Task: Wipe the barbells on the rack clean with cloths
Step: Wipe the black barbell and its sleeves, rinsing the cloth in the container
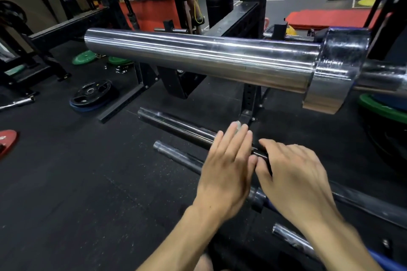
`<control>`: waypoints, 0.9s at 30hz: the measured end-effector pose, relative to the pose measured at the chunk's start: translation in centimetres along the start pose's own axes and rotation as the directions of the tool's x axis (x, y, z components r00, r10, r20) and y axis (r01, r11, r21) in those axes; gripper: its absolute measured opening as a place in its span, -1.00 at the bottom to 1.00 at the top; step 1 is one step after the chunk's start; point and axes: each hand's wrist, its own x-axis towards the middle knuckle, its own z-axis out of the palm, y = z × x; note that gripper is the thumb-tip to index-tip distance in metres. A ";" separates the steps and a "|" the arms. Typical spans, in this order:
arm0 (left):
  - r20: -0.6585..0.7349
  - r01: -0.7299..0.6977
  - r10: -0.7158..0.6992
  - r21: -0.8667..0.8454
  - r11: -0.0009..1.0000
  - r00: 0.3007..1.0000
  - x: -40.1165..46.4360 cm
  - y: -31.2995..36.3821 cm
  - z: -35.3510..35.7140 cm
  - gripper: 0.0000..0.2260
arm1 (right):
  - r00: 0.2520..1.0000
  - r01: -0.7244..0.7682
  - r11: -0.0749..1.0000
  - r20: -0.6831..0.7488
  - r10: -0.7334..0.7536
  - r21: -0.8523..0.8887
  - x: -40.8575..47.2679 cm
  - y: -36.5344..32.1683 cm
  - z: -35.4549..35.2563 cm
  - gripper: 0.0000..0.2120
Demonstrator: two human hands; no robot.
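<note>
Barbells: four sleeve ends are showing. One large chrome sleeve [198, 59] is lying across the upper frame on the black rack [251, 28], its collar [337, 68] at the right. Three lower bars are pointing left toward the floor: an upper dark one [171, 123], a middle one [176, 154], and a near one [290, 240] at the bottom right.

Far left, one red plate [7, 138] is lying on the black rubber floor [88, 182]. Further right, one black plate [92, 93] is resting on a blue one, and two green plates [84, 57] are lying behind.

Left hand [226, 169] is hovering over the upper dark bar, fingers straight and close together, gripping nothing; a small pale scrap [239, 124] is showing at the fingertips, whether a cloth, cannot tell. Right hand [293, 174] is sitting just beside it, fingers loosely spread and slightly bent, thumb [262, 167] lying against the dark bar. Whether anything is under the palm, cannot tell. Thumbs of both hands are nearly touching.
</note>
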 end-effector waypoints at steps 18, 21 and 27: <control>-0.090 0.035 -0.049 -0.144 0.989 0.995 0.0 -1.2 0.1 -0.57 | 0.993 -0.001 0.991 0.121 0.018 -0.137 0.0 -0.8 0.2 -0.68; -0.094 -0.080 0.068 -0.131 0.988 0.993 0.4 -3.7 -0.1 -0.59 | 0.999 0.012 0.990 0.044 -0.006 -0.141 0.0 -0.4 0.8 -0.74; -0.223 0.306 -0.342 -0.179 0.935 0.913 3.2 -13.8 -0.9 -0.63 | 0.996 0.056 0.993 -0.062 -0.063 -0.100 -0.2 -0.1 1.2 -0.71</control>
